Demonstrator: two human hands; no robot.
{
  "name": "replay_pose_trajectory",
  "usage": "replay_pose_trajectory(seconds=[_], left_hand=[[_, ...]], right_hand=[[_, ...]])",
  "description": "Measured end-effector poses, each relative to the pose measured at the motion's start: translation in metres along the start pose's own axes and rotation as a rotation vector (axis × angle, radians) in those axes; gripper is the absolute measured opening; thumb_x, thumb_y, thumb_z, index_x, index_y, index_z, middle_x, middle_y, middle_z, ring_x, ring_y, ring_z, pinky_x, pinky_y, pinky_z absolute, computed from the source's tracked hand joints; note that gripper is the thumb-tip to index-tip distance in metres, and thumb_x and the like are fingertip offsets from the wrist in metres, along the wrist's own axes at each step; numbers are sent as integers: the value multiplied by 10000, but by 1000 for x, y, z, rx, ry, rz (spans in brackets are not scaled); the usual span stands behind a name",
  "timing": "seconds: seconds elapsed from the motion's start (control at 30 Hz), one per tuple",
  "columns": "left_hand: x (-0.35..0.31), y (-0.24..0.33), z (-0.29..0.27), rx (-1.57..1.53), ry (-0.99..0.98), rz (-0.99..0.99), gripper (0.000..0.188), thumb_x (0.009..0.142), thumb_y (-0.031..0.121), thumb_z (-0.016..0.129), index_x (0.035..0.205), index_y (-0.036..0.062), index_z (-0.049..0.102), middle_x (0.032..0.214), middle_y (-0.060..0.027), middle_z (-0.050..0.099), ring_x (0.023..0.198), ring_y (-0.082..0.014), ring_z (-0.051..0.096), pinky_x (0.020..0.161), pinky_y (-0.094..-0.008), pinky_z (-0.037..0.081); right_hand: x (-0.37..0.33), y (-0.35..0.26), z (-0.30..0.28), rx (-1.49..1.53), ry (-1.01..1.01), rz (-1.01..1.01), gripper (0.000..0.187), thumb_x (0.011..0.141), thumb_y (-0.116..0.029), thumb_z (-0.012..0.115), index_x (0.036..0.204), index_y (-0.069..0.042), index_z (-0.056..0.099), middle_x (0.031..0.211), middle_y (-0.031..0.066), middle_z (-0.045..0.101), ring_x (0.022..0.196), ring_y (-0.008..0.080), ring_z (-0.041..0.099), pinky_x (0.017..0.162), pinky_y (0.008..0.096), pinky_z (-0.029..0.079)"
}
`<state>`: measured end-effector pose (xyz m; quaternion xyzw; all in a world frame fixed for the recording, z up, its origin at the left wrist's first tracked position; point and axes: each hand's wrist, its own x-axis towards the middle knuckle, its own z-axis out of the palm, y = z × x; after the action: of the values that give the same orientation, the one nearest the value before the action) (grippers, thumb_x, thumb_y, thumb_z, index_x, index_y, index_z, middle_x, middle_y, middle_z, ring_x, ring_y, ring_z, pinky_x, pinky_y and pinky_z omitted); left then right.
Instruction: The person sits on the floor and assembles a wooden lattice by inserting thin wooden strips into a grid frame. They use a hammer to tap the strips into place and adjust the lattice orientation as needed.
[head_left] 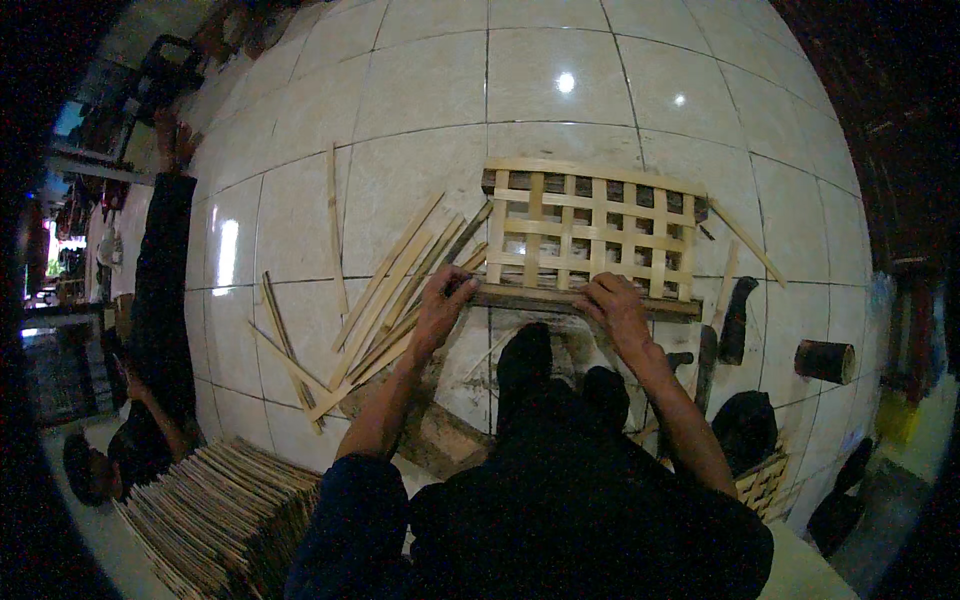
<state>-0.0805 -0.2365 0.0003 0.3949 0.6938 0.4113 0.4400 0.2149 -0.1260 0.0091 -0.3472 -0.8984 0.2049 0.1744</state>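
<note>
A lattice of flat pale bamboo strips, woven in an open check, lies across a dark wooden frame on the floor before me. At the frame's near left end, my left hand is closed in a pinch on a bamboo strip running along the near edge. My right hand rests on the middle of that edge, its fingers closed around the same strip. The fingertips partly hide the strip. Both my feet are close to the frame's near side.
Loose bamboo strips fan out on the tiled floor to the left. A large stack of slats stands at the lower left, near a seated person. Right of the frame lie a dark-handled tool and a dark cylinder.
</note>
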Motion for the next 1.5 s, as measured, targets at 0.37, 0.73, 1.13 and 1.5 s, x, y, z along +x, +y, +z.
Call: replay_pose_trajectory(seconds=[0.37,0.73,1.13,1.5], left_hand=[[5,-1,9,171,9,119,287,965,255,545,1116,10,550,1049,-109,587,970,-212,554,870,-349,446],[-13,22,26,128,-6,213,210,970,212,549,1051,19,554,942,-80,569,885,-178,529,805,-323,442],[-7,-21,21,-66,236,59,217,939,222,596,977,11,559,842,-41,535,817,-121,519,756,-273,433],[-14,-34,26,40,389,97,191,938,142,558,1056,-6,578,971,-129,610,898,-195,563,820,-316,447]], right_hand=[[-98,-15,-37,17,347,193,213,855,-126,657,1042,-27,630,979,148,621,920,323,611,786,401,513],[-391,101,-90,-583,470,1020,245,938,-217,539,1026,-8,633,994,216,634,903,406,604,745,470,476],[-458,171,-52,-545,109,1028,295,947,-255,528,1031,7,635,985,190,640,875,362,605,759,445,481],[-493,184,-80,-468,117,1159,342,965,-296,510,1029,16,634,974,155,649,830,313,614,764,402,495]])
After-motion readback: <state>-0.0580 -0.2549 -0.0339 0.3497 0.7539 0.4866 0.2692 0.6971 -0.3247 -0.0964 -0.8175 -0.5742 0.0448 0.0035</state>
